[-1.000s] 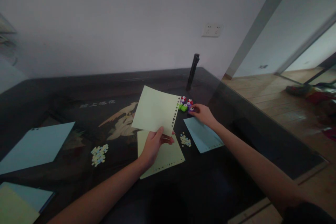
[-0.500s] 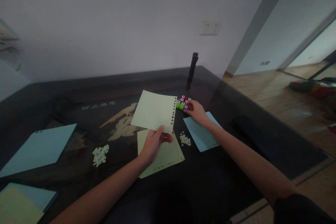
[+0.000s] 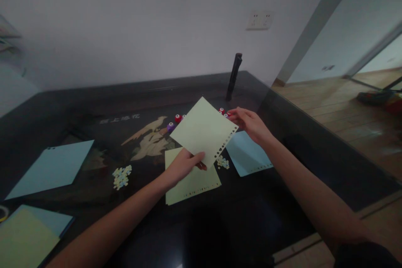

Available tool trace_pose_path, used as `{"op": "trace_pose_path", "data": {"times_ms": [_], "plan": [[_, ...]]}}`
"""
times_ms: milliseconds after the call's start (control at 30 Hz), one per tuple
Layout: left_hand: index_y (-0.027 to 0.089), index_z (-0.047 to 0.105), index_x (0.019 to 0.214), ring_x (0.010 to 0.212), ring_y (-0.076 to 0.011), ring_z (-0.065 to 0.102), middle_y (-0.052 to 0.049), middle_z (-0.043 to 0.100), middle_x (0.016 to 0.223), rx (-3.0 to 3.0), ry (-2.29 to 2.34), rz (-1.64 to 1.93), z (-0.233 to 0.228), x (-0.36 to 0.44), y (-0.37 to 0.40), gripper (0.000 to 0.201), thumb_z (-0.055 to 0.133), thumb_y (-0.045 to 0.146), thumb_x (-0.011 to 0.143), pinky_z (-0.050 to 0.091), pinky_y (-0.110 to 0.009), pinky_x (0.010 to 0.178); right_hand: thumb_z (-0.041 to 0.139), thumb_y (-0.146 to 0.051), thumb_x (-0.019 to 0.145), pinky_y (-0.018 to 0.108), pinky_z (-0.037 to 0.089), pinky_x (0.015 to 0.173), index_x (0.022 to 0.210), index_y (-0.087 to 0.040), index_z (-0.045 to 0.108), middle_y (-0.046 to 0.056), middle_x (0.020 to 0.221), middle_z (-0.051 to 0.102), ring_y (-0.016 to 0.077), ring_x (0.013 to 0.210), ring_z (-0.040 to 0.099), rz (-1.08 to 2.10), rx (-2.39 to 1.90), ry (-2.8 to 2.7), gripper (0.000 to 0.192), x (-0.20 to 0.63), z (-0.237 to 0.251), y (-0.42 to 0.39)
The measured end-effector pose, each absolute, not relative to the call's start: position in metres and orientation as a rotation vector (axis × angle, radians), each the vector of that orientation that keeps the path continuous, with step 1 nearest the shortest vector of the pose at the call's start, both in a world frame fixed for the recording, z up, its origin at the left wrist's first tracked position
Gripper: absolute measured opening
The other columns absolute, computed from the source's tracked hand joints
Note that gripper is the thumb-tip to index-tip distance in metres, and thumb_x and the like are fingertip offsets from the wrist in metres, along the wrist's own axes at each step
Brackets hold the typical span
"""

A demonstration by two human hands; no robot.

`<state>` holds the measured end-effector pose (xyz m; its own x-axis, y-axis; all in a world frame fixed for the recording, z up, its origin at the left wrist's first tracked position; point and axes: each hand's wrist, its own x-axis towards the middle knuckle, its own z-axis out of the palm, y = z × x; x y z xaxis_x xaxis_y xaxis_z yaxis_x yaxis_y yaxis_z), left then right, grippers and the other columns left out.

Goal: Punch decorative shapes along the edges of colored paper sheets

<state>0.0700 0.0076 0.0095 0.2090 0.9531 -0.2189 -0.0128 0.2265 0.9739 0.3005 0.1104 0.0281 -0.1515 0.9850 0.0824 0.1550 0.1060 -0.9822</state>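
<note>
My left hand (image 3: 184,168) pinches a pale green sheet of paper (image 3: 204,130) by its lower corner and holds it tilted above the table. Small shaped holes run along the sheet's lower right edge. My right hand (image 3: 253,124) has its fingers stretched out beside the sheet's right corner, holding nothing I can see. Close to those fingertips are small red and purple paper punches (image 3: 221,111) with eye-like dots. More such punches (image 3: 178,118) show past the sheet's left side; the sheet hides the rest. Beneath it lie other pale green sheets (image 3: 191,186), punched along the near edge.
A blue sheet (image 3: 248,155) lies under my right forearm. Paper cut-outs are piled at the left (image 3: 122,176) and centre (image 3: 222,162). Further left are a blue sheet (image 3: 53,169) and stacked papers (image 3: 28,238). A dark upright post (image 3: 234,77) stands near the wall.
The held sheet has turned, its punched edge swinging from the right side to the lower right, and moved rightward. My right hand has drawn away from the punches with its fingers extended.
</note>
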Motion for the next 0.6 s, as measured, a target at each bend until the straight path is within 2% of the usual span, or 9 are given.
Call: {"op": "trace_pose_path", "data": {"times_ms": [100,233,367,467,600], "plan": [[0.013,0.065,0.07,0.049,-0.0156,0.061,-0.006,0.067,0.058,1.252,1.154,0.804,0.01,0.064,0.01,0.008,0.063,0.019,0.075,0.048,-0.027,0.053,0.062,-0.05,0.08,0.027,0.048,0.064,0.095,-0.021,0.066,0.003,0.082,0.068,0.0131,0.069,0.061,1.408,-1.136,-1.357,0.033,0.298,0.029,0.104],[0.014,0.066,0.084,0.056,-0.0161,0.063,-0.007,0.07,0.07,1.36,1.143,0.747,0.007,0.056,0.017,0.012,0.062,0.021,0.075,0.051,-0.028,0.057,0.078,-0.035,0.065,0.028,0.047,0.062,0.085,-0.018,0.066,0.001,0.077,0.068,0.0125,0.064,0.06,1.524,-1.148,-1.359,0.029,0.295,0.023,0.101],[0.014,0.064,0.078,0.058,-0.0147,0.061,-0.003,0.067,0.066,1.473,1.248,0.69,0.009,0.046,0.027,0.012,0.061,0.026,0.078,0.049,-0.026,0.057,0.08,-0.031,0.059,0.029,0.046,0.062,0.076,-0.018,0.064,0.001,0.071,0.068,0.0125,0.061,0.059,1.553,-1.169,-1.367,0.028,0.294,0.018,0.102],[0.015,0.063,0.077,0.058,-0.0135,0.059,-0.003,0.066,0.068,1.457,1.356,0.874,0.015,0.038,0.033,0.014,0.06,0.029,0.08,0.048,-0.025,0.055,0.079,-0.029,0.06,0.029,0.046,0.063,0.075,-0.018,0.064,0.001,0.072,0.068,0.0128,0.062,0.06,1.552,-1.177,-1.377,0.025,0.293,0.018,0.102],[0.014,0.062,0.084,0.056,-0.0107,0.057,-0.002,0.063,0.068,1.312,1.244,1.091,0.025,0.032,0.036,0.014,0.056,0.027,0.083,0.049,-0.022,0.053,0.077,-0.025,0.061,0.029,0.046,0.062,0.078,-0.018,0.063,0.0,0.071,0.067,0.0123,0.061,0.06,1.53,-1.175,-1.366,0.023,0.293,0.024,0.098]]}}
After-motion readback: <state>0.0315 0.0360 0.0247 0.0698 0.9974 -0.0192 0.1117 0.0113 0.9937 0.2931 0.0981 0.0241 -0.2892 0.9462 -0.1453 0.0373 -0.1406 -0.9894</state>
